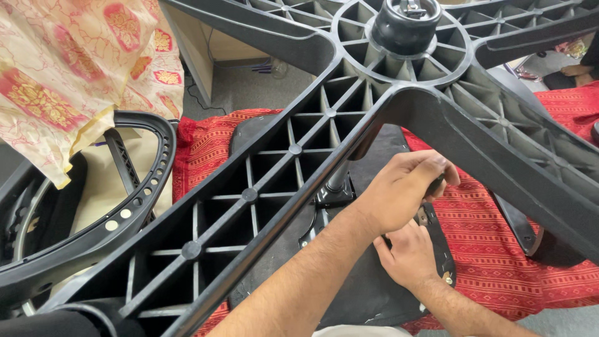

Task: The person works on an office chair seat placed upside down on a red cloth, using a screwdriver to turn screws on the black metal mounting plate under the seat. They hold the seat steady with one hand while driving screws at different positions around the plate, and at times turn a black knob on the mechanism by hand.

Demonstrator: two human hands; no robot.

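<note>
Nearest to me I see two bare forearms coming up from the lower edge. My right hand (409,256) lies lowest, palm down with fingers spread loosely, pressing on the black underside of the seat pan (368,293), a flat, matte, fabric-covered slab. My left hand (402,190) sits just above it, fingers curled shut around a small dark handle (437,185) of which only a stub shows past the knuckles; I cannot tell its full shape. Just left of that fist stands the metal mechanism plate (327,203), glossy black, with one short cylinder rising from it.

Under the seat pan lies one red woven cloth (486,231) with fine striped patterning.

Across the whole view, above the hands, runs the star-shaped chair base (262,187): hard black moulded plastic, its arms hollow and braced with triangular ribs and round bosses. I count four arms in view, meeting at one ringed hub (405,28).

At far left sits one curved black frame (134,206) pierced with a row of small holes, and above it one cream fabric (75,56) printed with pink and gold motifs.
</note>
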